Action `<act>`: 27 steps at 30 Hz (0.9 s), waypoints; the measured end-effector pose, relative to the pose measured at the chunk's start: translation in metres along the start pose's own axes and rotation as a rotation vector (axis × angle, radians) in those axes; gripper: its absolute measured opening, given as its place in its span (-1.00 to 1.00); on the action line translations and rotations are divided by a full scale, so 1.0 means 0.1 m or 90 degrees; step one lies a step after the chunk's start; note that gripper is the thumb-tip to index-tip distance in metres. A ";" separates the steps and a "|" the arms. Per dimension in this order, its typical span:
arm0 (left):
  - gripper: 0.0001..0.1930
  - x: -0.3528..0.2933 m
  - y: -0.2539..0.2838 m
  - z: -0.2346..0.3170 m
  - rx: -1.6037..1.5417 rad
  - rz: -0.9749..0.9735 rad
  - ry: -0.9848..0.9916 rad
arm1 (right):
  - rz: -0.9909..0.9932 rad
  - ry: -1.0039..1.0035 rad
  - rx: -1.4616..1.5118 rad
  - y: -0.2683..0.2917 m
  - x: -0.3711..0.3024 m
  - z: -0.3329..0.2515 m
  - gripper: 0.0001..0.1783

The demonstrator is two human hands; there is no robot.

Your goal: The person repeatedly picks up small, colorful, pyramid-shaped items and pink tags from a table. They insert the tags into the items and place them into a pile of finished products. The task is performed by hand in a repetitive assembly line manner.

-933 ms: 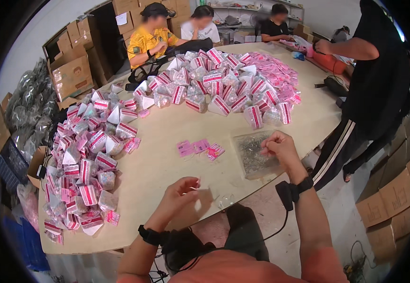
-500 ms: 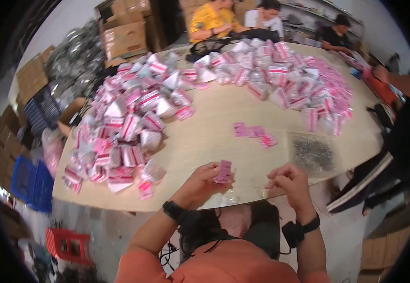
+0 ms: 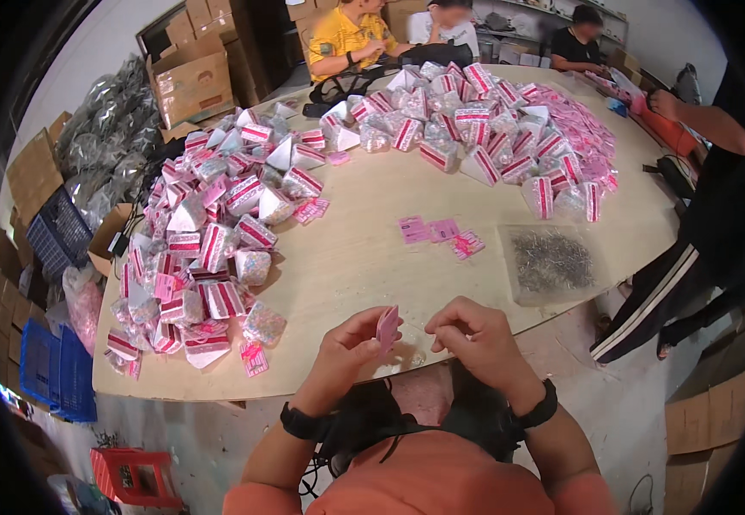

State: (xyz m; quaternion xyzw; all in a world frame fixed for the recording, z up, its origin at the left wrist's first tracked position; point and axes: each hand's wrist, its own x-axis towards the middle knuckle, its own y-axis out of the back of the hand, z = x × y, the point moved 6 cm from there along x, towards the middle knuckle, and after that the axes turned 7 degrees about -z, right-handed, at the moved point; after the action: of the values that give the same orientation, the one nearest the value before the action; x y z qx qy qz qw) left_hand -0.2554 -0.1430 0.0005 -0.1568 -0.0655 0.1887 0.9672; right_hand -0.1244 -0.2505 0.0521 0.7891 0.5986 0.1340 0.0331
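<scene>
Near the table's front edge, my left hand (image 3: 344, 350) grips a small stack of pink cards (image 3: 387, 330) between thumb and fingers, tilted nearly edge-on. My right hand (image 3: 478, 342) is just to the right, a short gap from the cards. Its fingers are curled in and pinched; anything between the fingertips is too small to make out. Beyond both hands, a few loose pink cards (image 3: 443, 229) lie flat on the table (image 3: 351, 257). To their right sits a shallow clear tray (image 3: 554, 298) of thin metal pieces.
Heaps of clear bags with pink-and-white labels cover the left (image 3: 218, 249) and far side (image 3: 471, 120) of the table. Pink cards pile up at far right (image 3: 580, 137). A person in striped trousers (image 3: 655, 292) stands at right; others sit beyond. A red stool (image 3: 132, 476) is at lower left.
My right hand has come left, closer to the cards in my left hand. Those cards have turned from facing me to nearly edge-on. The whole view has shifted slightly.
</scene>
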 end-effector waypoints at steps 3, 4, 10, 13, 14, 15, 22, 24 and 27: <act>-0.40 -0.03 -0.04 0.04 0.070 -0.007 0.010 | 0.020 -0.010 -0.048 0.01 0.00 -0.06 -0.94; -0.41 -0.04 -0.05 0.03 0.093 -0.010 0.017 | 0.024 -0.013 -0.057 0.02 0.00 -0.06 -0.94; -0.50 -0.07 -0.20 0.04 0.292 -0.063 0.009 | 0.050 0.097 -0.134 0.03 0.02 -0.15 -0.98; -0.53 -0.08 -0.21 0.07 0.383 -0.043 -0.031 | 0.071 0.151 -0.153 0.04 0.01 -0.23 -0.98; -0.55 -0.07 -0.21 0.10 0.391 -0.035 -0.050 | 0.070 0.162 -0.149 0.03 0.01 -0.26 -0.98; -0.57 -0.06 -0.21 0.16 0.400 -0.027 -0.068 | 0.070 0.173 -0.145 0.02 0.01 -0.29 -0.98; -0.89 0.08 -0.29 0.34 0.352 0.000 -0.130 | 0.033 0.160 -0.166 0.01 -0.02 -0.35 -0.96; -0.93 0.10 -0.35 0.40 0.391 0.014 -0.158 | 0.028 0.158 -0.167 0.02 -0.02 -0.30 -0.96; -0.90 0.09 -0.38 0.47 0.417 0.077 -0.206 | 0.070 0.098 -0.032 0.07 -0.02 -0.24 -0.97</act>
State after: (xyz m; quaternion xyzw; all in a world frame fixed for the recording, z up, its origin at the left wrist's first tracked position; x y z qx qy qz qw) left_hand -0.2425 -0.1593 0.0578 0.1898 -0.1445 0.2791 0.9302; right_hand -0.1245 -0.2571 0.0763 0.8071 0.5516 0.2107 -0.0005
